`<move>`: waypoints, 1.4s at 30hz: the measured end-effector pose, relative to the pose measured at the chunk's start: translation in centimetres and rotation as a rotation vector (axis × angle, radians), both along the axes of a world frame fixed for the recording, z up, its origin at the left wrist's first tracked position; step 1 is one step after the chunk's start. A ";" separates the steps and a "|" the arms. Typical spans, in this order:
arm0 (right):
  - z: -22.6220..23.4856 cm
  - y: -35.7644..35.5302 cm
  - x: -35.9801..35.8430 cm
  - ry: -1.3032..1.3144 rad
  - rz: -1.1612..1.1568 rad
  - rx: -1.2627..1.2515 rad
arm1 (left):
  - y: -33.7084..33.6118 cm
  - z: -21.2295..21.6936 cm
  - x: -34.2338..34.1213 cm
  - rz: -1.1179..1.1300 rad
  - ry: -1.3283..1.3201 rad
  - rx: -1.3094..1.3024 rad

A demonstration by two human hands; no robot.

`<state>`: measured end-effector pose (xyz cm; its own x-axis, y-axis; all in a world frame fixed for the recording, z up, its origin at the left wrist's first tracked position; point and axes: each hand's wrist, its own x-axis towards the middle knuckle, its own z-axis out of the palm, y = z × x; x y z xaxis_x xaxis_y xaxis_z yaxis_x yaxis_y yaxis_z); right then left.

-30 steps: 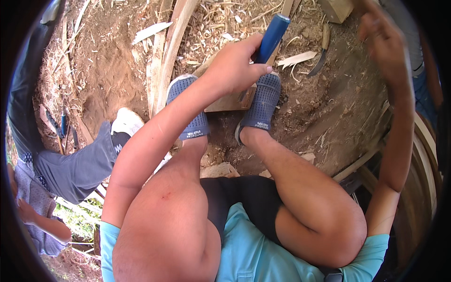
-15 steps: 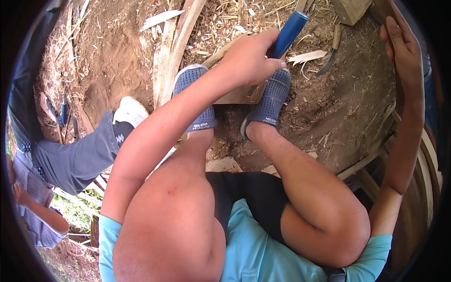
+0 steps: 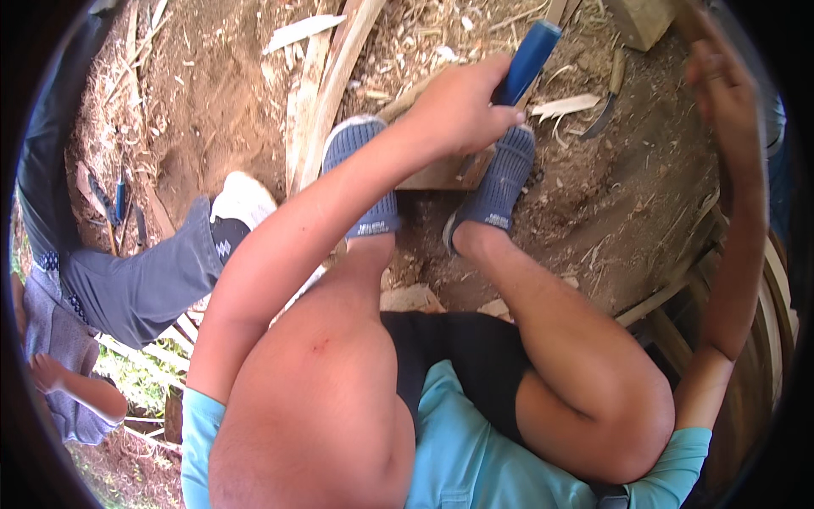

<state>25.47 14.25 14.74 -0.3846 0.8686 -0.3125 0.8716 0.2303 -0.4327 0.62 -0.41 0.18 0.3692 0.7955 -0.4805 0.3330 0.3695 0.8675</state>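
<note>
My left hand (image 3: pixel 462 106) is closed round the blue handle (image 3: pixel 532 55) of what looks like a chisel. Its dark blade partly shows below my fingers, slanting down to a piece of wood (image 3: pixel 428 176) between my two blue perforated shoes (image 3: pixel 502 174). My palm hides the middle of the tool. At the upper right my right hand (image 3: pixel 725 85) is raised, its fingers curled round a brown wooden piece (image 3: pixel 697 24). That piece is blurred and partly lost at the dark rim, so its full shape cannot be made out.
A curved knife with a wooden handle (image 3: pixel 617 72) lies on the dirt beside a pale wood chip (image 3: pixel 565 106). Long wood strips (image 3: pixel 326 102) and a wooden block (image 3: pixel 642 24) lie farther off. Another person's grey-trousered leg (image 3: pixel 144 284) and white shoe (image 3: pixel 243 199) are at left, near several tools.
My right hand and the brown wooden piece have shifted slightly left and now look blurred. My left hand keeps its grip; the whole view has shifted a little.
</note>
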 end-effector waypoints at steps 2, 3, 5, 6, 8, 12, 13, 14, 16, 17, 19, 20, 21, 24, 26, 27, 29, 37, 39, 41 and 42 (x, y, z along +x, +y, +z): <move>0.7 -0.4 -0.8 -0.022 -0.187 0.071 | 0.2 -0.3 0.6 0.003 0.008 0.018; -1.1 -0.7 -3.0 0.016 -0.231 0.095 | -0.1 -0.6 -0.2 0.007 0.108 -0.003; -3.0 -2.8 -2.6 0.089 0.017 -0.050 | 0.2 -0.5 -0.3 0.010 0.080 -0.004; -3.9 -3.2 -2.4 0.127 0.137 -0.131 | 0.1 -0.6 -0.5 0.007 0.069 -0.014; -3.5 -1.2 -1.4 0.069 0.062 0.064 | 0.1 -0.2 -0.7 -0.002 0.036 -0.038; -1.7 0.1 -2.7 0.094 0.003 0.006 | -0.4 -0.6 0.0 0.016 0.046 -0.004; -0.9 -2.0 -4.7 -0.004 0.124 -0.041 | -0.2 -0.6 -0.1 -0.002 0.047 0.011; -1.4 -2.2 -4.8 0.045 0.111 -0.067 | -0.2 -0.8 -0.2 -0.019 0.060 0.023; -2.1 -2.9 -5.0 0.119 0.075 -0.123 | -0.9 -0.9 0.1 0.042 0.044 0.044; -2.0 -1.8 -4.8 0.246 -0.083 -0.150 | -0.6 -1.2 0.0 0.037 0.033 0.039; -1.6 -0.8 -3.7 0.214 -0.015 -0.023 | -0.1 -0.6 -0.2 0.024 0.020 -0.003; -1.8 -0.7 -3.1 0.195 0.014 0.025 | -0.8 -0.6 -0.1 0.018 0.012 -0.003; -1.6 -0.6 -3.0 0.055 0.293 0.057 | -0.7 -0.6 -0.3 0.026 0.017 0.016; -0.6 -1.7 -4.8 -0.060 0.260 -0.075 | -0.7 -1.5 -0.9 0.053 0.067 0.049; 1.6 -1.4 -5.1 0.014 -0.152 -0.106 | -0.6 -0.6 -0.4 0.015 0.038 -0.018; 1.4 -1.4 -4.2 -0.016 -0.239 -0.085 | -0.9 -1.5 0.0 0.024 0.049 0.109; -0.2 -0.3 -0.7 -0.157 -0.302 0.007 | -1.0 -1.2 0.3 0.017 0.018 0.062; -1.4 -0.9 -4.0 0.339 -0.108 -0.014 | -1.0 -1.4 -0.2 0.041 0.028 0.025; -0.3 -1.8 -5.1 0.210 -0.168 0.033 | -0.7 -1.4 0.2 0.031 0.030 0.024; -1.9 -2.0 -5.9 -0.042 0.205 -0.029 | -1.2 -1.5 -0.7 -0.014 0.101 -0.062; -1.5 -2.3 -5.6 -0.084 0.257 -0.033 | -1.8 -1.5 -0.5 -0.068 0.097 -0.098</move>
<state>19.84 11.93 13.24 -0.5624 0.7347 -0.3793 0.8197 0.4352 -0.3725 0.13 -2.17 -1.31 0.3687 0.7176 -0.5909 0.4405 0.4249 0.7909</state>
